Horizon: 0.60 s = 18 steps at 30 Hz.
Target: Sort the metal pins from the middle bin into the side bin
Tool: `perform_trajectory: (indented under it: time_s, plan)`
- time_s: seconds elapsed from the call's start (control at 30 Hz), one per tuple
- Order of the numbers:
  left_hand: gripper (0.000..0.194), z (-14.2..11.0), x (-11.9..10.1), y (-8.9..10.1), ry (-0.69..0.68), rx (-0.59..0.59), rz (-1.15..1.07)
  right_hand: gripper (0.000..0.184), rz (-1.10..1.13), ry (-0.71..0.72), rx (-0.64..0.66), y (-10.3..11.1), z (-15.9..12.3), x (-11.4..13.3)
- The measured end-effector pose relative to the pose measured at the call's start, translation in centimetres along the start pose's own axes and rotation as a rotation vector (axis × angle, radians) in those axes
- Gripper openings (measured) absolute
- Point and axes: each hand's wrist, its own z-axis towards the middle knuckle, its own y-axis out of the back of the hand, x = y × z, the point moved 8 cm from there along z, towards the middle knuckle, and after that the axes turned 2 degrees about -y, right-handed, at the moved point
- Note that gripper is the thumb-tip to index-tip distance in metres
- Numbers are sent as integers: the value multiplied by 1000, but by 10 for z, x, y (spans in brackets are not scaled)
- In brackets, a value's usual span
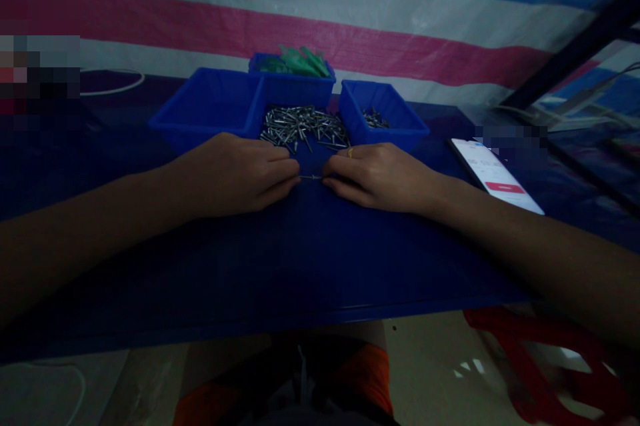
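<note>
Between my hands stretches a thin metal blind rivet point(313, 177), lying level just above the blue table, with a small flange near its middle. My left hand point(250, 173) pinches one end with thumb and forefinger. The other end is in the closed fingertips of my right hand point(383, 176), which wears a ring. Fingers cover both tips of the rivet. Just beyond my hands lies a loose pile of similar shiny blind rivets point(303, 125) on the table.
Behind the hands stand a blue bin point(205, 103) at left, another bin point(387, 113) holding some rivets at right, and a back bin point(300, 89) with green plastic bags point(303, 61). A phone point(493, 176) lies near my right forearm. Below right is a red stool point(530, 373).
</note>
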Motion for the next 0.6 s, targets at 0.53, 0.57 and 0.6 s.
perform_trajectory:
  time_s: [0.53, 0.57, 0.6]
  plan:
    - [28, 0, 0, 0, -5, -26, -1, 23, 4, 7, 15, -1, 0, 0]
    - [29, 0, 0, 0, -8, -21, 6, 23, 3, 6, 14, -1, 0, 0]
    - [29, -1, -1, 0, -12, -18, 15, 23, 0, 5, 10, 0, 0, 0]
